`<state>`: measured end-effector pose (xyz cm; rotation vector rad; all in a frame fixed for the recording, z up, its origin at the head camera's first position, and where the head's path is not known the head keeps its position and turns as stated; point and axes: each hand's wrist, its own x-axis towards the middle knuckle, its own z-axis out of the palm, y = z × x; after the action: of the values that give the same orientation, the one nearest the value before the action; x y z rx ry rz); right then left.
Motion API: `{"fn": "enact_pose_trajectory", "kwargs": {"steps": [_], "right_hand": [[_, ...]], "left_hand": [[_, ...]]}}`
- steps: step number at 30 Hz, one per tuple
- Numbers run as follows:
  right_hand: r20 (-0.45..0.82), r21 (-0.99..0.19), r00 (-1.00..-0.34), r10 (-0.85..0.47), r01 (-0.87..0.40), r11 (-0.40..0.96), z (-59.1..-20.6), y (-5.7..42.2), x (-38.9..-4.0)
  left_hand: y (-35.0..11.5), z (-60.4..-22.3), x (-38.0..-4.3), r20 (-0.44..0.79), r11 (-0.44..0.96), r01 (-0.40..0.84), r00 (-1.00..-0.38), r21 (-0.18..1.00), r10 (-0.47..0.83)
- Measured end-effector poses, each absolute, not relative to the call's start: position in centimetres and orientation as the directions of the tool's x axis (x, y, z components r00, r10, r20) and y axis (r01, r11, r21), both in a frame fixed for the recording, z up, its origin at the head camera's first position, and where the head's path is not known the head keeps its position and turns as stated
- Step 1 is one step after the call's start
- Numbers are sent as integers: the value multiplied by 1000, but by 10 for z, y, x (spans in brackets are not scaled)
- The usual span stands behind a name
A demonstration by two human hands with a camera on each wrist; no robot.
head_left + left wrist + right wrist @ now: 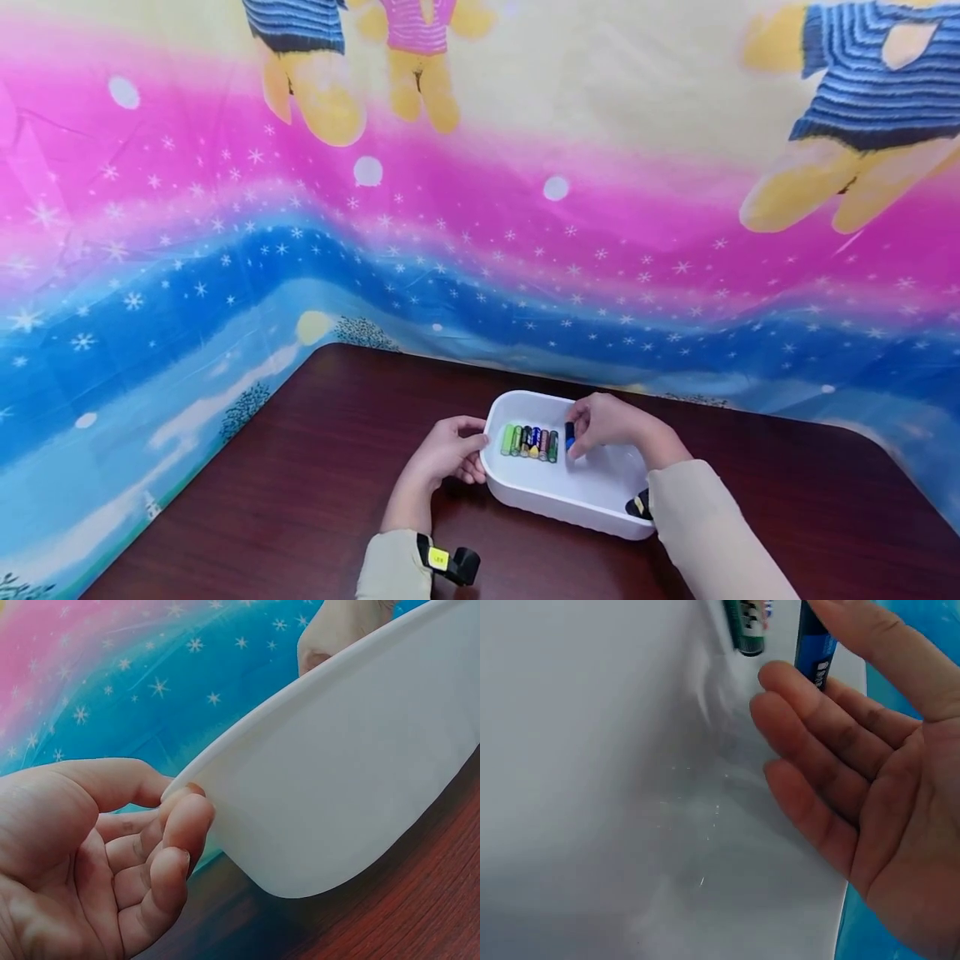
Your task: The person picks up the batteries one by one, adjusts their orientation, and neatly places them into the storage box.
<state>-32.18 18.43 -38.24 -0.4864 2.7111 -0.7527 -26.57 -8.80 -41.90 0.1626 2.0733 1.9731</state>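
Observation:
A white plastic tub [555,503] stands on the table. My left hand [444,454] pinches its left rim between thumb and fingers; the left wrist view shows the tub wall [337,765] beside those fingers. Over the tub, my right hand [611,423] holds a blue and black battery [816,652] between thumb and fingers, just right of a row of batteries. That row of several batteries [543,444] lies side by side on the tub floor, light green at the left end, dark green at the right. One green battery [745,630] appears in the right wrist view.
Dark reddish-brown wood forms the tabletop [285,483]. Behind it hangs a printed cloth [480,233] with snowflakes and bears. A black wrist strap [450,561] with a yellow label is on the left sleeve; another black strap [637,505] shows by the right sleeve, near the tub's rim.

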Motion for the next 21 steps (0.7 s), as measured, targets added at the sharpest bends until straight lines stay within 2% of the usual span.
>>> {"fn": "enact_pose_trajectory", "kwargs": {"steps": [5,9,21], "right_hand": [[-162,-388,-894,-417,-331,860,-390,178,-324],[-174,-300,-893,-416,-355,886,-392,174,-325],[-206,-275,-899,-386,-325,905,-392,171,-322]], "left_hand": [[-87,-419,-266,-115,64,-102,-955,993,274],[-88,-420,-266,-110,62,-97,-955,993,276],[-88,-422,-267,-109,67,-94,-954,993,280]]}}
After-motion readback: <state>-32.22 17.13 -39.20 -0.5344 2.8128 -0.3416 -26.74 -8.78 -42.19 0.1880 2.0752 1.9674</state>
